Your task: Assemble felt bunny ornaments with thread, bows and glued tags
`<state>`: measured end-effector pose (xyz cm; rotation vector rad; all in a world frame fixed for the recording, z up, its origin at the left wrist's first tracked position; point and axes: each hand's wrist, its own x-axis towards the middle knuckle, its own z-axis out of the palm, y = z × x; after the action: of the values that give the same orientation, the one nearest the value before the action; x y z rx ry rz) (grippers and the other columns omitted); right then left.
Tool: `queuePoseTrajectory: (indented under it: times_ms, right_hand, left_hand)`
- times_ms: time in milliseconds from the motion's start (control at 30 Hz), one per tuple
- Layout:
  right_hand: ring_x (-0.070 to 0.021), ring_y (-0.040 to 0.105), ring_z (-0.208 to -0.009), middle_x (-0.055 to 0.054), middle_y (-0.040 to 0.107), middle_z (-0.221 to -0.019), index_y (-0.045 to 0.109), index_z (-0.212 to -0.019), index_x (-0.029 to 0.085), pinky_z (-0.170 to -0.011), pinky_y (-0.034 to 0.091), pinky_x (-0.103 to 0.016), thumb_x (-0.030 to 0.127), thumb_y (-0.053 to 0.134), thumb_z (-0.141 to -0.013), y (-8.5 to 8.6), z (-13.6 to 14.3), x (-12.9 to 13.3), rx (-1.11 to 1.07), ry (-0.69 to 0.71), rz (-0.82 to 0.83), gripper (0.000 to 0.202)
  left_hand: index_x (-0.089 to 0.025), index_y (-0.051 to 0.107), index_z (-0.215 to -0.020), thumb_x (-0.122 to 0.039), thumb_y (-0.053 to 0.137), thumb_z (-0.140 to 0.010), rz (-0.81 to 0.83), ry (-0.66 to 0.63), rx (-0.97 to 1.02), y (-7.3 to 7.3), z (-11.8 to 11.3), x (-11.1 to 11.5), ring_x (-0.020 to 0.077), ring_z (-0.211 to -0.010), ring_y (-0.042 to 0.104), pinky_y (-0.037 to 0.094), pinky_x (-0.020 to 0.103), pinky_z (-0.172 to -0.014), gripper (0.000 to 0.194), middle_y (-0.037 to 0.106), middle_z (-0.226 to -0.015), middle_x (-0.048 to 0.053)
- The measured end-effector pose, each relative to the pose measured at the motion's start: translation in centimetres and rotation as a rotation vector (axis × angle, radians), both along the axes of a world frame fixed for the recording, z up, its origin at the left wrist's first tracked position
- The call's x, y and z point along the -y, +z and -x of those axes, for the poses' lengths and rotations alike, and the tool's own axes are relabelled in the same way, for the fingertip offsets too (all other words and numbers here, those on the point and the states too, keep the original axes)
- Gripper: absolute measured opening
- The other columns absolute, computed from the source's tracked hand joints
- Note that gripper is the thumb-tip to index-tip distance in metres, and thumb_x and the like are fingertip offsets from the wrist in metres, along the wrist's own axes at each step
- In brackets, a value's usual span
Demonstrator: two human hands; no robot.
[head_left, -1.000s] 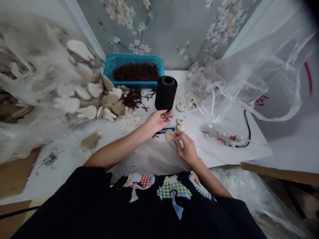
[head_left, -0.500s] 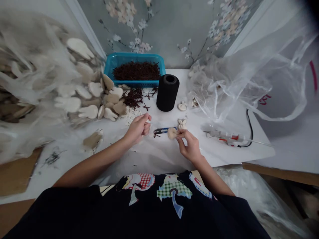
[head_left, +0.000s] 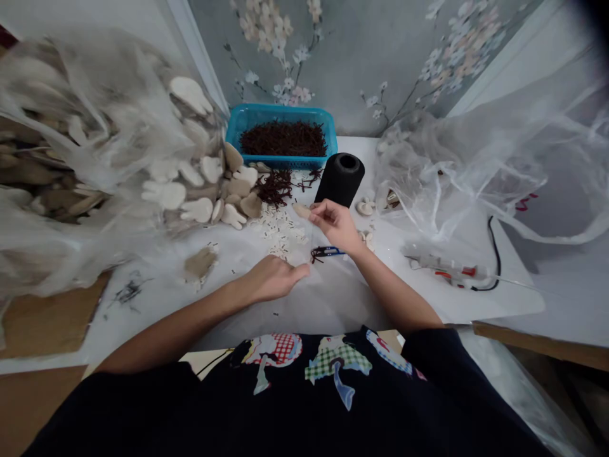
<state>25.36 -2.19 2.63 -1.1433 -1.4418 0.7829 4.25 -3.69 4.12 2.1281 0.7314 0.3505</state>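
My right hand pinches a small beige plush piece in front of the black spool. Lower and to the left, my left hand is closed with its thumb pointing right; whatever its fingers hold is hidden. A faint thin line runs down from the beige piece towards it. Blue-handled thread snips lie between the hands, with a dark brown bow at their left end. Behind my right wrist a cream bunny-head piece is partly covered. Another cream piece lies beyond it.
A blue basket of dark brown bows stands at the back. Plastic bags with beige and cream bunny-shaped pieces fill the left. A glue gun with a black cord lies right, below another clear bag. Tiny white bits are scattered mid-table.
My right hand has moved up and left with the beige piece, now before the spool. My left hand has come down and turned, still closed. The view has shifted slightly.
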Motion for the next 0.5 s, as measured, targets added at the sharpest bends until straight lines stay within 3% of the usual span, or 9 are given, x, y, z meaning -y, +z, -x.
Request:
queuePoseTrajectory:
  times_ms: [133, 233, 367, 433, 500]
  right_hand:
    - [-0.013, 0.062, -0.077, -0.003, 0.066, -0.088, 0.056, -0.078, 0.02, -0.072, 0.051, -0.03, 0.051, 0.066, -0.081, -2.0, -2.6, -0.8, -0.031, -0.071, 0.014, 0.033]
    - [-0.0125, 0.061, -0.074, -0.002, 0.066, -0.085, 0.056, -0.075, 0.02, -0.07, 0.05, -0.029, 0.05, 0.071, -0.076, -3.1, -5.5, -0.4, -0.024, -0.26, 0.023, 0.034]
    - [-0.0119, 0.059, -0.068, -0.001, 0.065, -0.081, 0.058, -0.076, 0.019, -0.067, 0.05, -0.029, 0.046, 0.072, -0.076, -3.3, -7.1, 1.0, -0.015, -0.44, 0.017, 0.03]
    - [-0.014, 0.063, -0.075, -0.003, 0.065, -0.084, 0.059, -0.079, 0.02, -0.071, 0.052, -0.031, 0.044, 0.07, -0.078, -2.8, -6.7, 2.1, -0.016, -0.413, -0.015, 0.026]
    - [-0.0161, 0.065, -0.083, -0.004, 0.066, -0.088, 0.06, -0.08, 0.02, -0.075, 0.054, -0.033, 0.042, 0.069, -0.081, -2.1, -5.8, 3.3, -0.004, -0.359, -0.041, 0.024]
  left_hand:
    - [-0.023, 0.058, -0.066, -0.019, 0.057, -0.076, -0.014, -0.179, -0.1, 0.2, 1.3, 0.0, 0.0138, -0.048, 0.016, 0.012, 0.03, -0.056, 0.011, 0.034, -0.045, -0.001]
    - [-0.025, 0.059, -0.065, -0.021, 0.058, -0.075, 0.022, -0.243, -0.083, 0.7, 1.8, -0.1, 0.0164, -0.05, 0.028, 0.021, 0.03, -0.056, 0.011, 0.046, -0.05, 0.002]
    - [-0.027, 0.063, -0.068, -0.03, 0.063, -0.077, 0.05, -0.216, 0.079, 2.0, 1.9, 1.1, 0.0242, -0.069, 0.053, 0.041, 0.037, -0.07, 0.01, 0.063, -0.072, 0.006]
    - [-0.027, 0.063, -0.067, -0.039, 0.062, -0.082, 0.092, -0.179, 0.241, 2.6, 1.9, 2.3, 0.0291, -0.09, 0.06, 0.043, 0.045, -0.089, 0.019, 0.068, -0.086, 0.008]
    - [-0.025, 0.059, -0.064, -0.052, 0.055, -0.088, 0.273, -0.128, 0.452, 3.1, 1.8, 3.2, 0.0282, -0.089, 0.062, 0.045, 0.05, -0.093, 0.037, 0.067, -0.077, 0.008]
